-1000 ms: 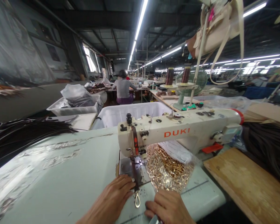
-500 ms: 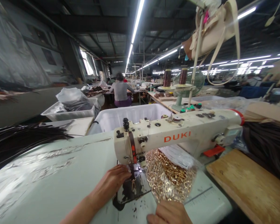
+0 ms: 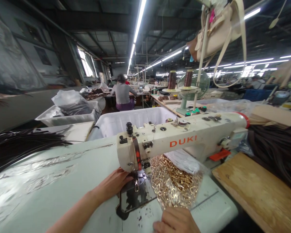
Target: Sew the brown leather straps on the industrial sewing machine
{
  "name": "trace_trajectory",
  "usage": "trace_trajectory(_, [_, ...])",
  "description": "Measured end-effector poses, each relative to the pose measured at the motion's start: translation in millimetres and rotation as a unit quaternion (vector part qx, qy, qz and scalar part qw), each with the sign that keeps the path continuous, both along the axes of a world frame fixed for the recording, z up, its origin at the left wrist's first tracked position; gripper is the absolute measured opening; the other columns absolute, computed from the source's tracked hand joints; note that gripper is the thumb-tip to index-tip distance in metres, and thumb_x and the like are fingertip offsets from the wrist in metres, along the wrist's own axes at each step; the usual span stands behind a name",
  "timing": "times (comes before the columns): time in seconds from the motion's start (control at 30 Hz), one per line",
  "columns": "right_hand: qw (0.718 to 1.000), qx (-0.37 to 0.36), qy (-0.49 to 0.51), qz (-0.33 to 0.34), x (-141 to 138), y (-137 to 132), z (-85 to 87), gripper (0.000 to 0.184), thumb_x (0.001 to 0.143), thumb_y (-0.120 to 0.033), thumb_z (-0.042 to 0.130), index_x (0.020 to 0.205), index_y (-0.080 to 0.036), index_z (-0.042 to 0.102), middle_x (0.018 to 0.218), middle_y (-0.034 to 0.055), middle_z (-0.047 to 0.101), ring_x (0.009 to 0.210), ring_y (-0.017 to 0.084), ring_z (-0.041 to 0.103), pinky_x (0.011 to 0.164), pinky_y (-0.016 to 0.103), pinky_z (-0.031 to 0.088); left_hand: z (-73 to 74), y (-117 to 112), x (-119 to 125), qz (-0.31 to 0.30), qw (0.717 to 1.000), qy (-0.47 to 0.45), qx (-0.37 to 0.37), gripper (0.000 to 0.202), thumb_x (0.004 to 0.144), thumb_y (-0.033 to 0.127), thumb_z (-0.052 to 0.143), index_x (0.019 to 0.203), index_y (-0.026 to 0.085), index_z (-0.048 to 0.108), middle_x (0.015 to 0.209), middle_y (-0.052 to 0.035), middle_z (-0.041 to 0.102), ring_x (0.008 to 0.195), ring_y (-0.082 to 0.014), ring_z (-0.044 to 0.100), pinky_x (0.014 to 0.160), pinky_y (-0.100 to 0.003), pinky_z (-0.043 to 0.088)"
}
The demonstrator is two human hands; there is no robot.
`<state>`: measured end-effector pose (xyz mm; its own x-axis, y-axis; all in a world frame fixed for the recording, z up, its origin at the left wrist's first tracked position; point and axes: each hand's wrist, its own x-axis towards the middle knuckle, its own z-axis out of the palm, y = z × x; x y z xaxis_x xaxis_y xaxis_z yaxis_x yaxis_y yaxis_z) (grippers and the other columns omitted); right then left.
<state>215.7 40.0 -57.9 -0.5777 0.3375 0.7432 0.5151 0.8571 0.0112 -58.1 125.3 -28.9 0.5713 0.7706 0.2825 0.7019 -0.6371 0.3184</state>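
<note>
My left hand (image 3: 116, 182) is by the needle area of the white sewing machine (image 3: 181, 140), its fingers together on a short dark strap (image 3: 135, 175) under the presser foot. The machine head partly hides the fingertips. From the strap's near end a gold snap hook (image 3: 136, 185) hangs over the worn metal plate (image 3: 133, 199). My right hand (image 3: 176, 220) is closed at the near edge of the bed, thumb pointing left; whatever it holds, if anything, is hidden. Just beyond it lies a clear bag of gold snap hooks (image 3: 177, 183), beneath the machine arm.
Dark strips lie at left (image 3: 24, 144) and in a pile at right (image 3: 276, 145). A wooden board (image 3: 254, 191) sits right of the bed. Behind the machine stands a white bin (image 3: 135, 115); thread cones (image 3: 172, 80) and a hanging beige bag (image 3: 220, 35) rise above. A person (image 3: 123, 94) sits farther back.
My left hand has shifted slightly left around the strap, and the snap hook now hangs more in view. The whole view has swung a little; my right hand stays closed in the same place.
</note>
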Motion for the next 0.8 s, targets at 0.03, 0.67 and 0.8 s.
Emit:
trace_trajectory(0.03, [1.0, -0.005, 0.007, -0.002, -1, -1, 0.1, 0.041, 0.099, -0.035, 0.04, 0.066, -0.019, 0.056, 0.051, -0.0031, 0.048, 0.047, 0.01, 0.046, 0.045, 0.027, 0.023, 4.0, 1, 1, -0.017, 1.0, 0.011, -0.003, 0.027, 0.095, 0.026, 0.045, 0.117, 0.022, 0.059, 0.113, -0.0046, 0.065, 0.103, -0.0206, 0.061, 0.094, -0.032, 0.048])
trace_trajectory(0.67, [0.961, -0.269, 0.068, 0.011, -26, -42, 41.9, 0.021, 0.097, -0.033, 0.042, 0.111, -0.019, 0.048, 0.095, 0.0055, 0.056, 0.082, 0.019, 0.058, 0.068, 0.03, 0.048, 34.5, -162, 36, 0.16, 0.788, -0.467, -0.369, 0.047, 0.073, 0.057, 0.07, 0.088, 0.013, 0.06, 0.064, -0.0045, 0.07, 0.059, -0.0204, 0.067, 0.058, -0.028, 0.054])
trace_trajectory(0.8, [0.96, -0.263, 0.087, 0.035, -39, -45, 48.2, 0.018, 0.095, -0.035, 0.046, 0.102, -0.019, 0.048, 0.089, 0.0035, 0.055, 0.078, 0.018, 0.057, 0.065, 0.029, 0.044, 36.5, -179, 42, 0.17, 0.768, -0.499, -0.364, 0.044, 0.073, 0.052, 0.073, 0.089, 0.013, 0.06, 0.061, -0.0047, 0.07, 0.057, -0.0207, 0.067, 0.057, -0.029, 0.053])
